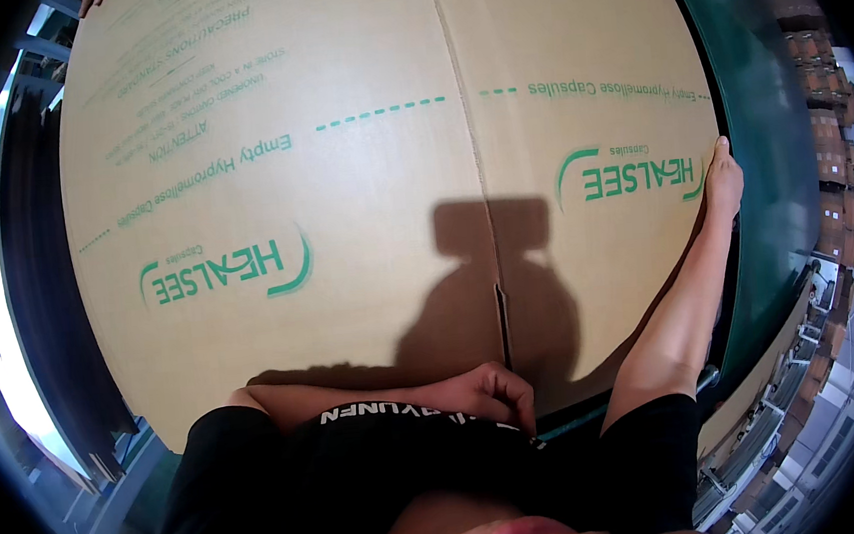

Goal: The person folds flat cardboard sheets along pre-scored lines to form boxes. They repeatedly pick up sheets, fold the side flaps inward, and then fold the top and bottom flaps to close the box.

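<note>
A large flat brown cardboard sheet (372,201) with green print fills most of the view. A crease runs down it, ending in a narrow slot (504,326) at the near edge. My right hand (724,181) grips the sheet's right edge, thumb on top and fingers hidden beneath. Across my body lies my left forearm, and my left hand (492,392) rests at the near edge by the slot. Its fingers are curled in; what they hold, if anything, is hidden.
Another person's hand (92,1) touches the sheet's far left corner. A green machine surface (765,160) runs along the right. Stacks of brown cardboard (822,85) stand farther right. Dark upright panels (52,286) are on the left, and a metal bar (707,378) sits near my right elbow.
</note>
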`<control>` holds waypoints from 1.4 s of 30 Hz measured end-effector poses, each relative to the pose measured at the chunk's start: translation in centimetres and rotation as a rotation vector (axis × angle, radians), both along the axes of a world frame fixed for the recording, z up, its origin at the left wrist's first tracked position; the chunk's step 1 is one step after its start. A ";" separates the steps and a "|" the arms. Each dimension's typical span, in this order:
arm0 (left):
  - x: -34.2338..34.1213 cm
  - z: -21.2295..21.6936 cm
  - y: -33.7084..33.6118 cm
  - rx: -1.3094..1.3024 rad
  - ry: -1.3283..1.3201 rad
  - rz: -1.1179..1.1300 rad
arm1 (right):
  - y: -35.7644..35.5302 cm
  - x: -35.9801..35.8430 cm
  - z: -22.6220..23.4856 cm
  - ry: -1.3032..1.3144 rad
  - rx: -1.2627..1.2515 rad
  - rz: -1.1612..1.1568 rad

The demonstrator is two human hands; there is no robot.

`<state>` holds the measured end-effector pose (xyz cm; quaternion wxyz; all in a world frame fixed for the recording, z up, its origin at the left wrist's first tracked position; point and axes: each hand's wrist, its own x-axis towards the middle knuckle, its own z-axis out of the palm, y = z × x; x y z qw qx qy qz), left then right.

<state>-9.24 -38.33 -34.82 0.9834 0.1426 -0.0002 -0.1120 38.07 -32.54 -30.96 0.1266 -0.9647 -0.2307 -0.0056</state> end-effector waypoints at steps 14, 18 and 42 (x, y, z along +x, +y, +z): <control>1.6 0.9 -0.3 0.896 -0.234 0.406 | 3.0 1.3 -3.1 0.091 -0.020 -0.018; 0.8 1.5 -1.7 1.581 -0.214 0.773 | 3.5 0.2 -2.2 0.127 -0.046 0.016; -0.6 0.0 -6.4 2.475 0.009 0.810 | 2.3 7.8 -7.6 0.547 0.393 0.299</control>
